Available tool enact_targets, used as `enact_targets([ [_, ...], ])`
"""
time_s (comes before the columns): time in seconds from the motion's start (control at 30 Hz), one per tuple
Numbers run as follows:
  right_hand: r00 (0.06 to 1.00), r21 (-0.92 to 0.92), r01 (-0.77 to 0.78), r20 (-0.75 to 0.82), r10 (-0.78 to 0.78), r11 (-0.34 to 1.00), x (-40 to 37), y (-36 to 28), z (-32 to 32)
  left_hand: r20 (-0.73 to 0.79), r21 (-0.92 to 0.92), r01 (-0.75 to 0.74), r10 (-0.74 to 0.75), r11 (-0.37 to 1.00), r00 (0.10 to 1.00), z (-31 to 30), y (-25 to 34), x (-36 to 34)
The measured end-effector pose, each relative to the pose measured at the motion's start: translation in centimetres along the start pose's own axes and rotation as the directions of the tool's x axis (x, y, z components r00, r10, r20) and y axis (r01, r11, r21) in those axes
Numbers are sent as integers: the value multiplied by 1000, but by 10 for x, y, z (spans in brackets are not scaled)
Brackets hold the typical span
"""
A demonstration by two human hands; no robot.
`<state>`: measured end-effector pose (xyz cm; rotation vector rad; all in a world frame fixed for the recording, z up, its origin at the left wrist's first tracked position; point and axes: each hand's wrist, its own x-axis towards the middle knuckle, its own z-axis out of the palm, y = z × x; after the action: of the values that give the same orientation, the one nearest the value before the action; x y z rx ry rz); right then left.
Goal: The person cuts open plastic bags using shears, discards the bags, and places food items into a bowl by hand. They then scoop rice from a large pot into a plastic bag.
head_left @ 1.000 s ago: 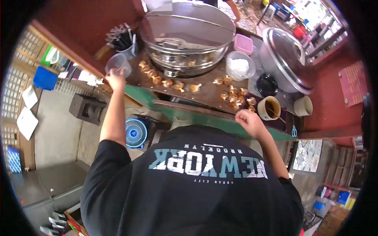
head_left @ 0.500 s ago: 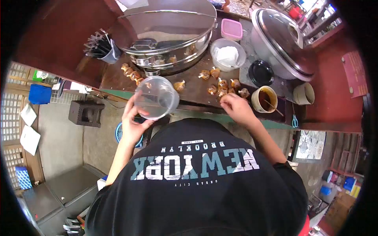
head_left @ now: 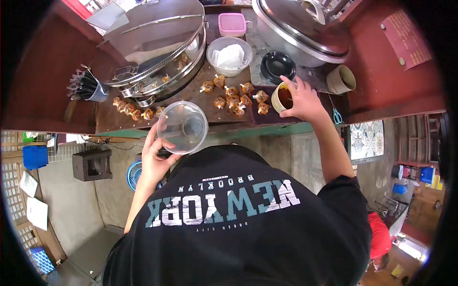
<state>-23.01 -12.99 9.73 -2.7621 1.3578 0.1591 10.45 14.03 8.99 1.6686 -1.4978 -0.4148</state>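
Note:
My left hand [head_left: 156, 151] holds a clear round plastic tub [head_left: 183, 127] by its side, in front of the counter edge. With fingers spread, my right hand [head_left: 305, 99] reaches over a pale cup of dark brown sauce [head_left: 282, 97], thumb and fingertips at its rim. Small tied bags of brown sauce [head_left: 233, 100] lie in a cluster left of the cup, and more bags [head_left: 129, 108] form a row at the left. Just behind the cup are black round lids or dishes [head_left: 278, 66].
A large steel-rimmed case [head_left: 157, 52] and a cup of dark utensils [head_left: 99, 91] stand at left. Behind are a white tub [head_left: 229, 69], a pink-lidded box [head_left: 232, 24] and a big lidded pot [head_left: 305, 43]. An empty cup [head_left: 341, 79] and blue scissors [head_left: 337, 116] are right.
The view has shifted to the right. My right hand has moved from the sauce bags to the sauce cup, and its fingers have spread. My left hand still holds the clear tub.

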Motion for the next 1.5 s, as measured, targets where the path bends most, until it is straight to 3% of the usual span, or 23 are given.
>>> enact_targets([
  [0.13, 997, 33, -31, 66, 29, 999, 11, 0, 14, -13, 30, -13, 13, 999, 1000, -1, 2, 1],
  [0.3, 999, 105, -49, 8, 49, 993, 9, 3, 18, -14, 9, 45, -45, 999, 999, -4, -1, -10],
  [0.57, 995, 87, -85, 52, 80, 993, 10, 4, 19, -3, 53, 54, -54, 997, 999, -6, -1, -19],
  [0.67, 994, -35, -18, -109, 14, 999, 2, -11, 11, -11, 49, 83, -83, 995, 996, -6, -4, -22],
  [0.7, 978, 52, 32, -206, -21, 998, 1, -27, -2, -38, 54, 82, -80, 995, 996, -6, -5, -23],
  [0.8, 947, 402, 268, -277, -163, 875, 14, -58, 12, -94, 44, 90, -85, 995, 992, -4, -8, -28],
  [0.87, 872, 381, 478, -314, -376, 791, 21, -93, 22, -96, 5, 96, -96, 995, 991, -1, -9, -27],
  [0.93, 847, 399, 531, -234, -477, 747, 32, -120, 35, -72, -27, 68, -70, 997, 995, 4, -18, -28],
  [0.97, 804, 310, 594, -274, -528, 742, 38, -130, 42, -64, -53, 62, -65, 997, 996, 8, -23, -27],
  [1.1, 765, 56, 622, -258, -590, 781, 66, -150, 67, -17, -88, -34, 33, 995, 999, 19, -25, -11],
  [1.2, 796, 37, 597, -148, -586, 801, 80, -149, 70, 29, -116, -21, 25, 993, 999, 24, -25, -5],
  [1.33, 771, 43, 629, -155, -617, 776, 88, -147, 78, 42, -116, -28, 33, 993, 999, 29, -29, -2],
  [1.43, 784, 44, 593, -257, -565, 804, 92, -151, 82, 33, -87, -53, 56, 995, 998, 30, -28, 0],
  [1.5, 817, 66, 555, -232, -528, 830, 96, -157, 79, 46, -102, -34, 39, 994, 998, 30, -27, 1],
])
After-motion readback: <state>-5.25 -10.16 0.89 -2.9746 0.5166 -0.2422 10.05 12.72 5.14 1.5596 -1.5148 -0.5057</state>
